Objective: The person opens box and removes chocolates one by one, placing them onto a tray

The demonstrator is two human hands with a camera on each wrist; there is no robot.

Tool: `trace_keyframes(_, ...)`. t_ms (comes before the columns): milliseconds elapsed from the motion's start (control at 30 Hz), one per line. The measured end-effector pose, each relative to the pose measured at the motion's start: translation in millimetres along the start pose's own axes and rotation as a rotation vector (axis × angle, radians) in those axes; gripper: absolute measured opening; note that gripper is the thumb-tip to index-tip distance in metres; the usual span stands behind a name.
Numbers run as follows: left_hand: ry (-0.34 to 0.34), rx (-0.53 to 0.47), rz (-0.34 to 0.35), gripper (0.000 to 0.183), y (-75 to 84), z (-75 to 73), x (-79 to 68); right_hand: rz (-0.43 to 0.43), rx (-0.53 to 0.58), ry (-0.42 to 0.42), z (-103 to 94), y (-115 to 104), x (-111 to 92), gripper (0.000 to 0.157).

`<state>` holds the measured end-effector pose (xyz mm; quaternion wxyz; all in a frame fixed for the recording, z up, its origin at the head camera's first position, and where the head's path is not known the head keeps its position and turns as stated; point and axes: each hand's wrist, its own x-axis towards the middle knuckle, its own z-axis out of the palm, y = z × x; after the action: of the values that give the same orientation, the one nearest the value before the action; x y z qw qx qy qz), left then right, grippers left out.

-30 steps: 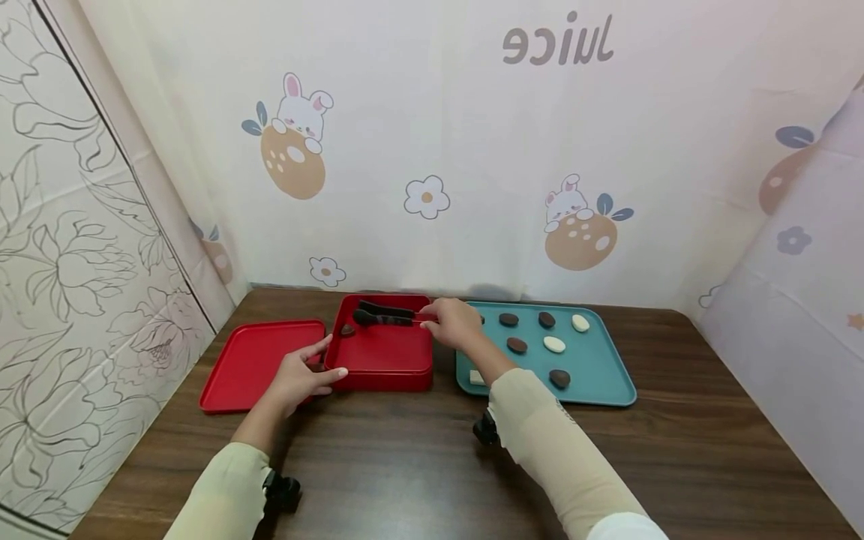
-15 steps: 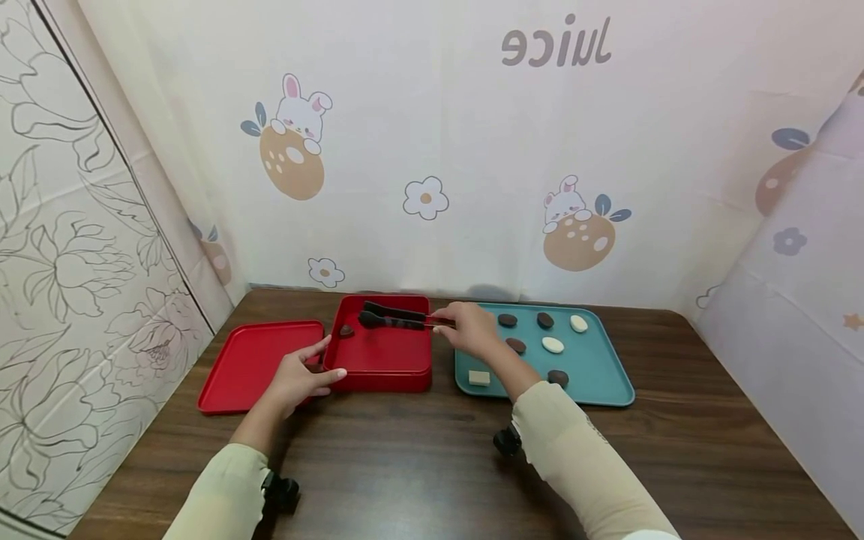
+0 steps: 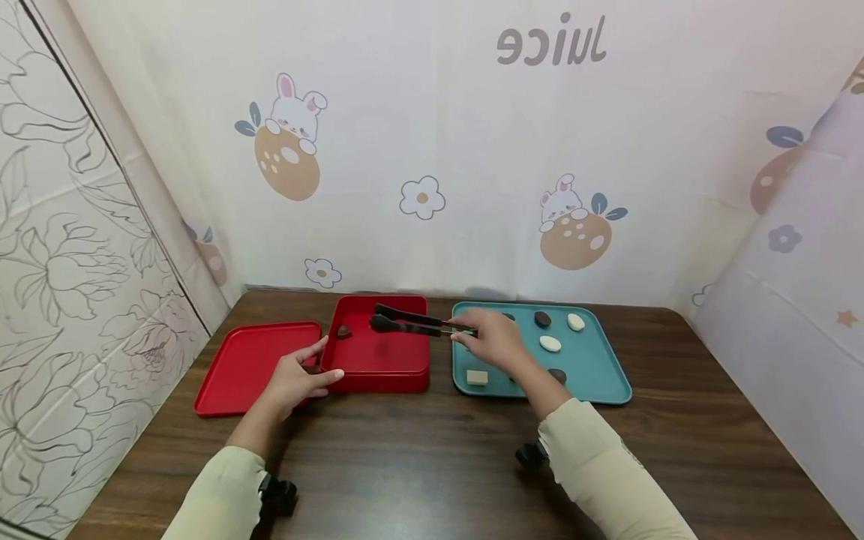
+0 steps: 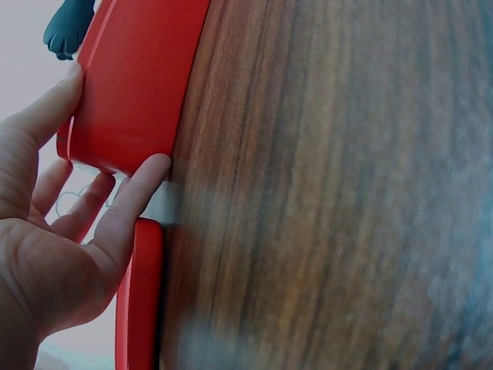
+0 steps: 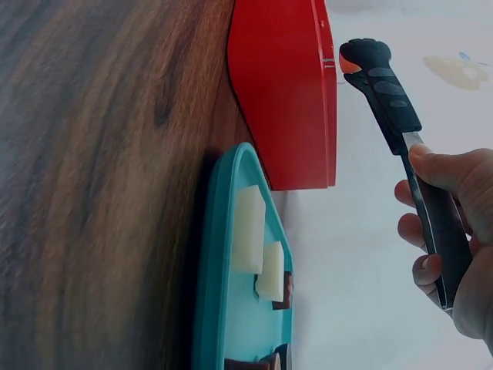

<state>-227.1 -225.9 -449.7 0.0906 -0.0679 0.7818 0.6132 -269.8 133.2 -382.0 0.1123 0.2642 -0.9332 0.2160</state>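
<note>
My right hand point(image 3: 491, 337) grips black-tipped tongs point(image 3: 408, 320) above the right part of a red box point(image 3: 398, 382). In the right wrist view an orange-brown patch shows at the tongs' head point(image 5: 368, 58); I cannot tell what it is. A small dark brown heart-shaped piece point(image 3: 344, 331), like chocolate, lies at the left inside the box. My left hand point(image 3: 297, 381) touches the box's front left corner, thumb on the front rim and fingers along the left side. On the blue tray point(image 3: 587, 371) lie a cream rectangular piece point(image 3: 476, 377) and several dark and white pieces.
A flat red tray or lid point(image 3: 250, 367) lies left of the box, partly beside my left hand. The wooden tabletop point(image 3: 405, 457) extends in front. Behind stands a patterned curtain point(image 3: 432, 112). My right forearm crosses over the blue tray's front edge.
My right hand has moved right with the tongs, drawing their tips away from the heart-shaped piece. My left hand stays at the box's corner.
</note>
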Motion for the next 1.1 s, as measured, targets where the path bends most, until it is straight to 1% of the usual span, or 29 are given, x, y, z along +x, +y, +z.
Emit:
trace_keyframes(267, -0.008, 0.0, 0.001, 0.091, -1.4, -0.2, 0.1, -0.038, 0.064, 0.069, -7.1, 6, -16, 0.027)
trace_keyframes(467, -0.009, -0.008, 0.007, 0.09, -0.7, 0.7, -0.8, -0.037, 0.07, 0.1, -15.8, 11, -31, 0.026)
trace_keyframes(667, -0.017, -0.011, 0.018, 0.087, 1.2, 1.1, -2.5, -0.054, 0.043, 0.148, -25.1, 20, -48, 0.03)
trace_keyframes(933, -0.017, -0.012, 0.01, 0.09, -0.1, -0.5, -1.2, -0.012, 0.041, 0.148, -37.5, 34, -68, 0.03)
trace_keyframes(1100, -0.013, -0.014, 0.009, 0.092, -2.0, -1.2, 1.0, 0.0, 0.042, 0.188, -44.0, 44, -81, 0.029)
